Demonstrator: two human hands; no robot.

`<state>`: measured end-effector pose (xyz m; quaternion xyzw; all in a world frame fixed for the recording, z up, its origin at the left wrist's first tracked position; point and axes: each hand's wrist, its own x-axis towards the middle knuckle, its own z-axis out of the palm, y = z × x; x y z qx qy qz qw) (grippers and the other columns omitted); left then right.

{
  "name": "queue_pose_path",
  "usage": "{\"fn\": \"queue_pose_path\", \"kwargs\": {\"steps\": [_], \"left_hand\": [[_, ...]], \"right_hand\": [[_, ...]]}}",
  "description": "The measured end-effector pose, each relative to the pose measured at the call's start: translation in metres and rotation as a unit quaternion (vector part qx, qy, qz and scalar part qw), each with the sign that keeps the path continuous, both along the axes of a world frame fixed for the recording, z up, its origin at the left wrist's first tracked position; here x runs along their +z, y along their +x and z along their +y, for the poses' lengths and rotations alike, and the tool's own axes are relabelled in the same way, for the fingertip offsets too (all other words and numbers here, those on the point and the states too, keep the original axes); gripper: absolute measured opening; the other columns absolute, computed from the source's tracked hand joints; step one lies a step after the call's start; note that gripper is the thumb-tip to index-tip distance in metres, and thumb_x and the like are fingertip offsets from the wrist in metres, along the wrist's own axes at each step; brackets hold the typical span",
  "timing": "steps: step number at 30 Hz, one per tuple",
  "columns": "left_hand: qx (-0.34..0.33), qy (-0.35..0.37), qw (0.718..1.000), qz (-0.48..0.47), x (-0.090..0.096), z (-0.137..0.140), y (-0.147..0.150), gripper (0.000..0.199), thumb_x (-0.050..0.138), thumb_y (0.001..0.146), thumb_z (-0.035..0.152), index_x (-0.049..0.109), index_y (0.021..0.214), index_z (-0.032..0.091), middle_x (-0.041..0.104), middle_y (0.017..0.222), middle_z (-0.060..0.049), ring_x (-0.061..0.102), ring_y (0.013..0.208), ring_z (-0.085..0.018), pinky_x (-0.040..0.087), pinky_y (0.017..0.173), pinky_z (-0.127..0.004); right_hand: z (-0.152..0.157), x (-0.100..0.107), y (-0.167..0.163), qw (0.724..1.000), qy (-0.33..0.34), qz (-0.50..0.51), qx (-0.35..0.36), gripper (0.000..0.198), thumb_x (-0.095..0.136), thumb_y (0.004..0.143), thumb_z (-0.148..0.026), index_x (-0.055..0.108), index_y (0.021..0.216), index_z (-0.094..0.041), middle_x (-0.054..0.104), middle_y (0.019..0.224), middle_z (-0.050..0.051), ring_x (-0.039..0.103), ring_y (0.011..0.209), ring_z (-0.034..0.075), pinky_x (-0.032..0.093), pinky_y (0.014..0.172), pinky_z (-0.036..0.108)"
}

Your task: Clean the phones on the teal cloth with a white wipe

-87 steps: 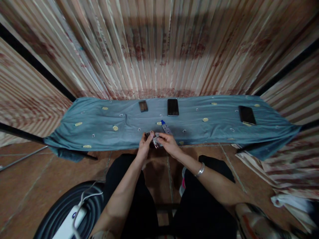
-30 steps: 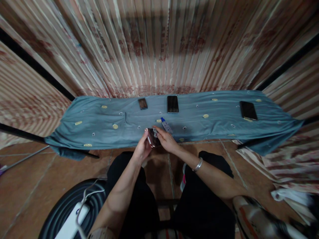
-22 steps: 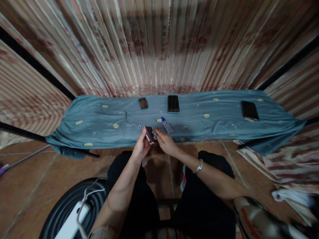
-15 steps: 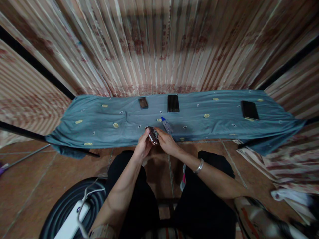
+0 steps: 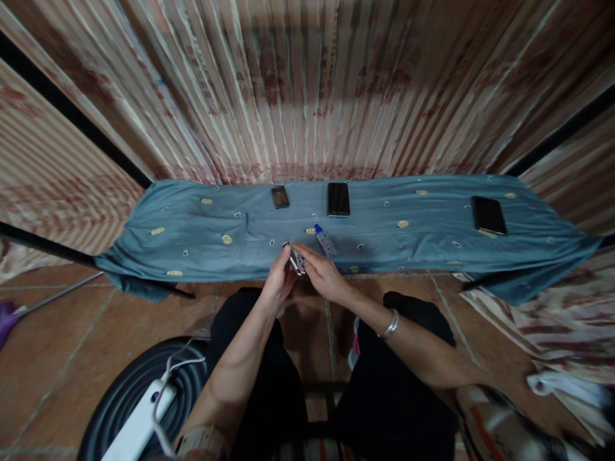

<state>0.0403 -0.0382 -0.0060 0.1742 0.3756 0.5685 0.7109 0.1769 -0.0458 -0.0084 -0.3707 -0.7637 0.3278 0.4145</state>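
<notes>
My left hand [image 5: 278, 278] is closed around a small, flat, dark object with a shiny edge [image 5: 296, 261], held just off the front edge of the cloth-covered table. It is tilted and mostly hidden by fingers, so its kind is unclear. From the other side, my right hand [image 5: 327, 278] is closed with its fingers pressed against the same object, where a greyish patch shows. Just beyond the right fingers lies a small clear bottle with a blue cap [image 5: 325, 241], on its side.
On the blue patterned cloth [image 5: 254, 256] lie a black phone [image 5: 339, 200], a small brown pixelated square [image 5: 280, 197] and a dark flat notebook-like item [image 5: 489, 215]. Curtains hang behind. A white power strip [image 5: 139, 422] rests on a round black stool at lower left.
The object has turned in my hands, showing less of its dark brown face and more of its edge. My right fingers have shifted over it. The view has moved slightly.
</notes>
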Motion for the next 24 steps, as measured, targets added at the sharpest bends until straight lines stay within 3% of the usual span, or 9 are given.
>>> {"fn": "queue_pose_path", "kwargs": {"steps": [11,19,24], "left_hand": [[0.059,-0.005,0.998,0.017,0.004,0.005,-0.005,0.035,0.083,0.072,0.041,0.059,0.068,0.016,0.058,0.055,0.006,0.05,0.047,-0.005,0.039,0.048,-0.019],[0.069,0.025,0.996,0.052,0.0,0.003,0.004,0.033,0.089,0.062,0.031,0.067,0.08,0.015,0.068,0.07,0.003,0.059,0.061,-0.008,0.043,0.058,-0.019],[0.069,0.008,0.996,0.058,-0.005,-0.001,0.01,0.036,0.088,0.061,0.026,0.066,0.088,0.016,0.069,0.077,0.002,0.061,0.065,-0.01,0.043,0.059,-0.021]], "right_hand": [[-0.012,0.005,0.001,1.0,0.01,-0.015,-0.003,0.049,0.049,0.095,-0.017,0.057,0.143,-0.027,0.058,0.147,0.005,0.054,0.136,0.021,0.041,0.119,0.043],[-0.001,0.0,-0.002,0.998,-0.026,0.006,-0.065,0.043,0.054,0.092,-0.02,0.063,0.133,-0.023,0.067,0.136,0.008,0.062,0.126,0.023,0.047,0.112,0.042],[0.006,0.003,-0.002,0.994,-0.049,-0.006,-0.097,0.039,0.056,0.091,-0.023,0.066,0.129,-0.023,0.07,0.13,0.008,0.066,0.12,0.025,0.05,0.107,0.041]]}}
